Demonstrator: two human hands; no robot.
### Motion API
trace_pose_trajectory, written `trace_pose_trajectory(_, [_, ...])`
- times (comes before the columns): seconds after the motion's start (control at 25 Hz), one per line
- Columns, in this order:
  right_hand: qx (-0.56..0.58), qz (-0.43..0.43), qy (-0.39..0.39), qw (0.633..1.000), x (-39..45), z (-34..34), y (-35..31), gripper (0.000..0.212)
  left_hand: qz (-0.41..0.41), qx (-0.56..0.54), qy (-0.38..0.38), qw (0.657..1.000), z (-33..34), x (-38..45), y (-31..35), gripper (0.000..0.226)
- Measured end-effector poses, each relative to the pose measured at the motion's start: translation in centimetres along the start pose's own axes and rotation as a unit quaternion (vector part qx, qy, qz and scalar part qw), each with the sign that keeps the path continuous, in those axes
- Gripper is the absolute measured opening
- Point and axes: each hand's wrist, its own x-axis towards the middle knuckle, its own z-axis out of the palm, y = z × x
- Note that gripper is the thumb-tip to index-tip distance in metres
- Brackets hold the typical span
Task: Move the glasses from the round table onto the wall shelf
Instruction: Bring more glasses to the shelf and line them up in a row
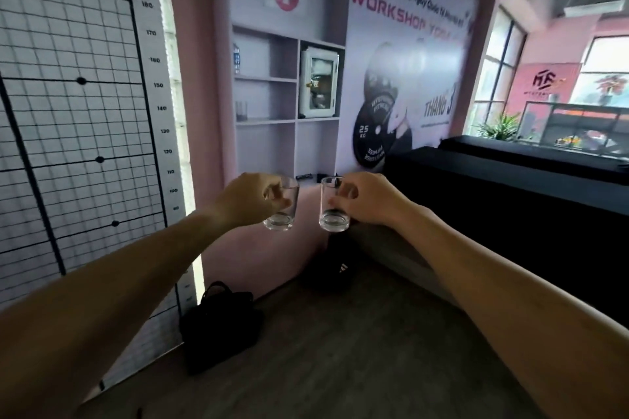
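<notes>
While both arms reach out, left hand gripping left glass, right hand gripping right glass
</notes>
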Motion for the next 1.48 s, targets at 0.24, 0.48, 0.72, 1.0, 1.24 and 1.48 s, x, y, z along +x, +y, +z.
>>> trace_pose_trajectory(0.24, [0.007, 0.011, 0.003, 1.000, 6.8, 3.1, 2.1, 0.022, -0.003, -0.002, 0.002, 1.000, 2.2, 6.9, -5.4, 0.020])
trace_pose_trajectory(0.48, [0.016, 0.016, -0.005, 1.000, 14.0, 6.5, 6.0, 0.024, -0.016, 0.004, 0.019, 1.000, 5.7, 14.0, -9.7, 0.018])
trace_pose_trajectory(0.72, [0.019, -0.002, -0.038, 0.999, 24.3, 9.2, 12.6, 0.025, -0.034, 0.016, 0.015, 0.999, 10.1, 24.2, -14.1, 0.021])
trace_pose_trajectory(1.0, [0.015, -0.031, -0.049, 0.998, 38.0, 9.2, 18.8, 0.021, -0.055, 0.018, 0.040, 0.998, 14.9, 36.3, -18.0, 0.024])
trace_pose_trajectory(1.24, [0.027, -0.042, -0.052, 0.997, 45.9, 11.0, 22.7, 0.023, -0.068, 0.039, 0.038, 0.996, 14.8, 43.6, -21.2, 0.030])
trace_pose_trajectory(1.48, [0.049, -0.063, -0.047, 0.996, 53.6, 15.4, 24.6, 0.020, -0.081, 0.055, 0.076, 0.992, 14.9, 49.5, -25.5, 0.027])
